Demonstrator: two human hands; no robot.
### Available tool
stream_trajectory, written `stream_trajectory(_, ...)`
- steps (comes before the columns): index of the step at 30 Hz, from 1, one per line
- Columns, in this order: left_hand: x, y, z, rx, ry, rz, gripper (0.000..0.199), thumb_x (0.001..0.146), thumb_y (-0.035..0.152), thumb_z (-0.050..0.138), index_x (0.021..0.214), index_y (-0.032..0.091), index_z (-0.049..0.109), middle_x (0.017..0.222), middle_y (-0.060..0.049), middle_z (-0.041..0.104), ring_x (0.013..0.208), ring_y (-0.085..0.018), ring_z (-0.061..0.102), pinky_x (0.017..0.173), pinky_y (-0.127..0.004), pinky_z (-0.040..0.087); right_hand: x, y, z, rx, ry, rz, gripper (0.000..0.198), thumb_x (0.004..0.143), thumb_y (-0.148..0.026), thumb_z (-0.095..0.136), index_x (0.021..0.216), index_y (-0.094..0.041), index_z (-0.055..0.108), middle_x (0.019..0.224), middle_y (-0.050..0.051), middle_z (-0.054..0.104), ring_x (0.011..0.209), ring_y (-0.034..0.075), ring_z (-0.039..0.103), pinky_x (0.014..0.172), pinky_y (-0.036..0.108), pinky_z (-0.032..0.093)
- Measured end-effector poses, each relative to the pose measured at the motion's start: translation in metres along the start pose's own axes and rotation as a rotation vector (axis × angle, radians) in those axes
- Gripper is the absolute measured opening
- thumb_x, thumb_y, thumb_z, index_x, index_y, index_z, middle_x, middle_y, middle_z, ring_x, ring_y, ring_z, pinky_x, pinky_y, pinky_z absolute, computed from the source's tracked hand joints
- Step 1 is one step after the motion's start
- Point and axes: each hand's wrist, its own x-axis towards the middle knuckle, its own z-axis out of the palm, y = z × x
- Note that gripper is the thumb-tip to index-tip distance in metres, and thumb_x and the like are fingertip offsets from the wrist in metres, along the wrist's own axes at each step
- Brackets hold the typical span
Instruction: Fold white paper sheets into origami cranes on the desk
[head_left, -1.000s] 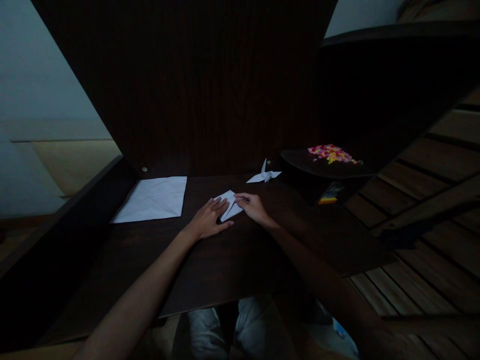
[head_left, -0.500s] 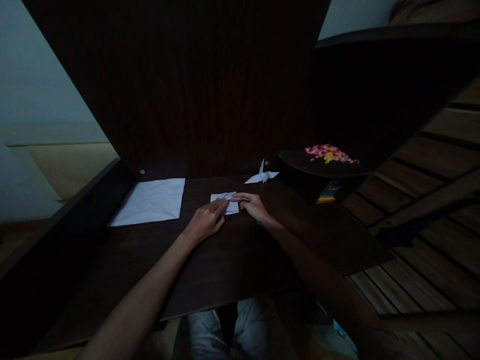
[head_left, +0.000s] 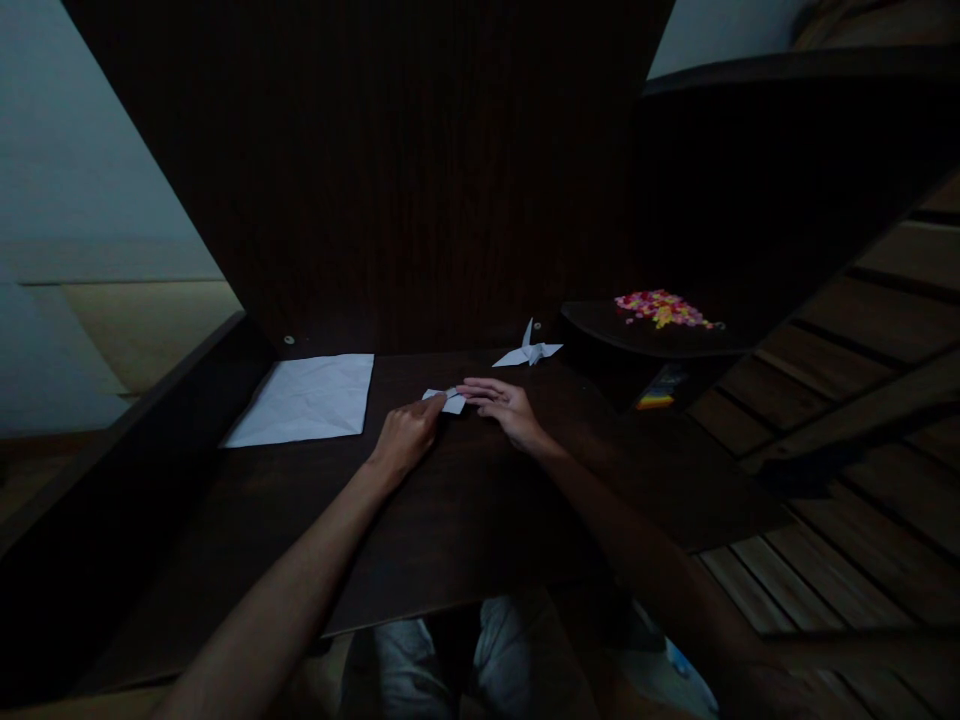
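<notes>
A small folded sheet of white paper [head_left: 453,404] lies between my two hands near the middle of the dark desk. My left hand [head_left: 407,437] is closed on its left side, with the fingertips at the paper's upper edge. From the right, my right hand [head_left: 511,412] reaches over with its fingers stretched and slightly apart, the tips touching the paper's right edge. Just beyond that hand stands a folded white paper crane [head_left: 529,354]. A larger flat white sheet [head_left: 307,400], lightly creased, rests to the left, apart from both hands.
A dark back panel [head_left: 420,200] rises behind the desk [head_left: 450,540], and a side board [head_left: 150,440] borders it at left. On a low rounded shelf [head_left: 592,325] at right sits a pile of small pink, red and yellow pieces [head_left: 664,308]. Beneath is a rainbow-striped item [head_left: 655,400].
The paper between my hands now shows as a smaller, narrower shape. My left hand has drawn back slightly left and its fingers have curled; the right fingers have lifted and spread a little.
</notes>
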Motion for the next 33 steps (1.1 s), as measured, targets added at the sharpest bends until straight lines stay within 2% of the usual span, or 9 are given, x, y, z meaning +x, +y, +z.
stream_trajectory(3, 0.000, 0.001, -0.002, -0.201, 0.207, -0.055, 0.040, 0.086, 0.020, 0.045, 0.123, 0.021, 0.058, 0.122, -0.007, 0.064, 0.106, -0.023, 0.063, 0.095, -0.038, 0.050, 0.000, -0.005, -0.003, -0.097, 0.156, -0.086, 0.044, 0.068, -0.018, 0.061, 0.112, -0.022, 0.063, 0.118, 0.007, 0.065, 0.109, 0.021, 0.060, 0.095, 0.039, 0.048)
stream_trajectory(5, 0.002, 0.005, -0.004, -0.365, 0.350, -0.160, 0.034, 0.086, 0.027, 0.049, 0.115, 0.020, 0.064, 0.115, -0.006, 0.068, 0.102, -0.024, 0.065, 0.093, -0.040, 0.050, 0.001, -0.005, -0.005, -0.179, 0.235, -0.098, 0.045, 0.072, -0.024, 0.063, 0.117, -0.023, 0.060, 0.125, 0.007, 0.061, 0.112, 0.021, 0.057, 0.094, 0.039, 0.048)
stream_trajectory(7, 0.004, 0.009, -0.006, -0.592, 0.407, -0.291, 0.031, 0.083, 0.035, 0.056, 0.105, 0.017, 0.069, 0.105, -0.007, 0.072, 0.093, -0.025, 0.068, 0.084, -0.040, 0.055, 0.002, -0.002, -0.005, -0.198, 0.248, -0.070, 0.047, 0.073, -0.030, 0.064, 0.119, -0.024, 0.058, 0.128, 0.008, 0.059, 0.112, 0.022, 0.056, 0.093, 0.039, 0.048)
stream_trajectory(10, 0.008, 0.012, -0.007, -0.930, 0.414, -0.413, 0.040, 0.074, 0.042, 0.067, 0.100, 0.011, 0.068, 0.096, -0.011, 0.073, 0.086, -0.026, 0.069, 0.074, -0.037, 0.057, 0.003, 0.003, -0.001, -0.102, 0.215, -0.001, 0.044, 0.070, -0.035, 0.069, 0.111, -0.021, 0.061, 0.112, 0.008, 0.066, 0.101, 0.021, 0.062, 0.088, 0.037, 0.051)
stream_trajectory(14, 0.009, 0.013, -0.007, -1.151, 0.407, -0.475, 0.048, 0.064, 0.043, 0.076, 0.099, 0.011, 0.065, 0.089, -0.011, 0.073, 0.081, -0.025, 0.070, 0.070, -0.034, 0.056, 0.002, 0.006, 0.005, 0.036, 0.169, 0.087, 0.037, 0.065, -0.038, 0.074, 0.095, -0.019, 0.064, 0.077, 0.001, 0.066, 0.071, 0.017, 0.064, 0.059, 0.031, 0.056)
stream_trajectory(16, 0.010, 0.013, -0.007, -1.180, 0.410, -0.490, 0.045, 0.064, 0.042, 0.077, 0.097, 0.013, 0.065, 0.084, -0.009, 0.073, 0.077, -0.023, 0.069, 0.068, -0.032, 0.055, 0.002, 0.005, 0.005, 0.056, 0.166, 0.090, 0.036, 0.062, -0.037, 0.075, 0.090, -0.019, 0.064, 0.071, 0.000, 0.064, 0.065, 0.016, 0.063, 0.050, 0.027, 0.055)
stream_trajectory(22, 0.013, 0.007, -0.009, -1.076, 0.501, -0.496, 0.032, 0.068, 0.039, 0.072, 0.087, 0.015, 0.065, 0.062, 0.000, 0.066, 0.061, -0.015, 0.062, 0.057, -0.023, 0.048, 0.003, 0.000, 0.001, 0.035, 0.209, 0.067, 0.034, 0.061, -0.035, 0.076, 0.089, -0.018, 0.065, 0.070, 0.000, 0.064, 0.061, 0.015, 0.061, 0.044, 0.024, 0.052)
stream_trajectory(26, 0.014, 0.001, -0.010, -1.006, 0.556, -0.506, 0.027, 0.069, 0.038, 0.071, 0.082, 0.015, 0.064, 0.059, 0.002, 0.061, 0.054, -0.011, 0.055, 0.052, -0.020, 0.043, 0.003, 0.000, 0.001, 0.028, 0.197, 0.066, 0.033, 0.061, -0.035, 0.075, 0.088, -0.018, 0.066, 0.067, -0.002, 0.064, 0.052, 0.012, 0.058, 0.043, 0.024, 0.050)
stream_trajectory(33, 0.014, -0.003, -0.012, -1.029, 0.547, -0.514, 0.027, 0.071, 0.040, 0.069, 0.081, 0.016, 0.060, 0.056, 0.004, 0.055, 0.051, -0.010, 0.052, 0.050, -0.020, 0.042, 0.003, 0.001, 0.002, 0.012, 0.183, 0.109, 0.029, 0.060, -0.034, 0.075, 0.083, -0.018, 0.066, 0.062, -0.003, 0.062, 0.046, 0.011, 0.055, 0.042, 0.025, 0.046)
